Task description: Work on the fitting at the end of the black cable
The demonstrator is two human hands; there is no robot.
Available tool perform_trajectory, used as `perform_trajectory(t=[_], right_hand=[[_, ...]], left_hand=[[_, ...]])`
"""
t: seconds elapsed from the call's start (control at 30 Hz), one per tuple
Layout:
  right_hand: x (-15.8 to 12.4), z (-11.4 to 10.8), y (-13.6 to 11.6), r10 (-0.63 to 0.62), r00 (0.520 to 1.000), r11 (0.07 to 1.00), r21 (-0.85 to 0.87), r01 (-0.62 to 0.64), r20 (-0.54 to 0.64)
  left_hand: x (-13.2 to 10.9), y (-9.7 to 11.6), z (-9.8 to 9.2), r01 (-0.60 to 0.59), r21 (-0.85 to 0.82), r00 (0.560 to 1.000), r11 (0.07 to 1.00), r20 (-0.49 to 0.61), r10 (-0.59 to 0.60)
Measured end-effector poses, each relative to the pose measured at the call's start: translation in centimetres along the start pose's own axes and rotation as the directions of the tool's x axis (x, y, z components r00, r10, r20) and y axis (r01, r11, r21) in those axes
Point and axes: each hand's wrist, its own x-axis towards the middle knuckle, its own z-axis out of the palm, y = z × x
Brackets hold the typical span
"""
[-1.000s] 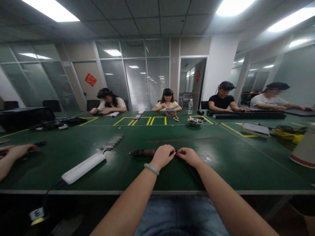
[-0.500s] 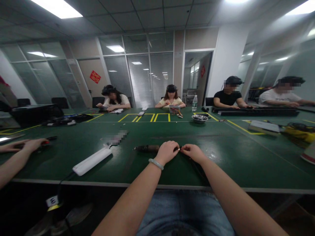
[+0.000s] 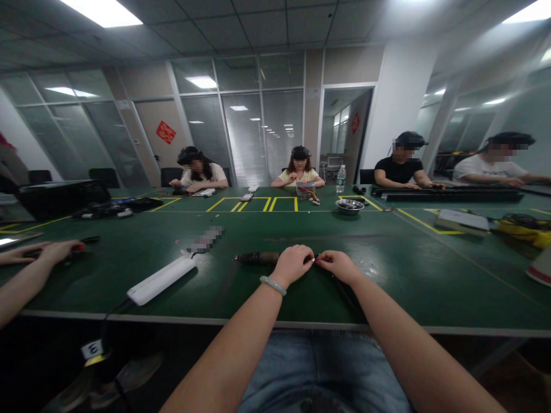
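Observation:
A dark, cylindrical tool (image 3: 258, 259) with a narrow metal tip at its left end lies on the green table. My left hand (image 3: 295, 263), with a pale bangle at the wrist, is closed over the tool's right end. Facing it, my right hand (image 3: 338, 265) pinches the end of a black cable (image 3: 345, 293) that trails toward the table's front edge. The fingertips of both hands nearly meet, with a tiny shiny spot between them. My fingers hide how the cable and tool join.
Left of the tool lies a white power strip (image 3: 163, 279). Another person's hand (image 3: 62, 251) works at far left. A metal bowl (image 3: 349, 206) and a water bottle (image 3: 341, 179) stand farther back. Several people sit across the table (image 3: 413, 275).
Both hands keep almost the same place and grip. The view has shifted very slightly; the tool stays where it was.

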Motion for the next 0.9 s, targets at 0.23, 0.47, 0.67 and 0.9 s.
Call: perform_trajectory(t=[0.23, 0.47, 0.67, 0.9], right_hand=[[0.04, 0.08, 0.45, -0.026, 1.000, 0.999, 0.043, 0.026, 0.013], [0.18, 0.22, 0.67, -0.041, 0.999, 0.998, 0.058, 0.039, 0.022], [0.07, 0.16, 0.53, -0.043, 0.999, 0.997, 0.066, 0.041, 0.017], [0.23, 0.17, 0.78, -0.024, 1.000, 0.998, 0.063, 0.023, 0.016]], left_hand=[[0.00, -0.14, 0.20, -0.015, -0.002, 1.000, 1.000, 0.002, 0.015], [0.00, -0.05, 0.24, 0.004, 0.006, 1.000, 1.000, 0.011, -0.004], [-0.04, 0.01, 0.07, 0.013, 0.001, 1.000, 1.000, 0.016, -0.013], [-0.09, 0.07, 0.14, 0.000, -0.023, 1.000, 1.000, -0.011, -0.001]])
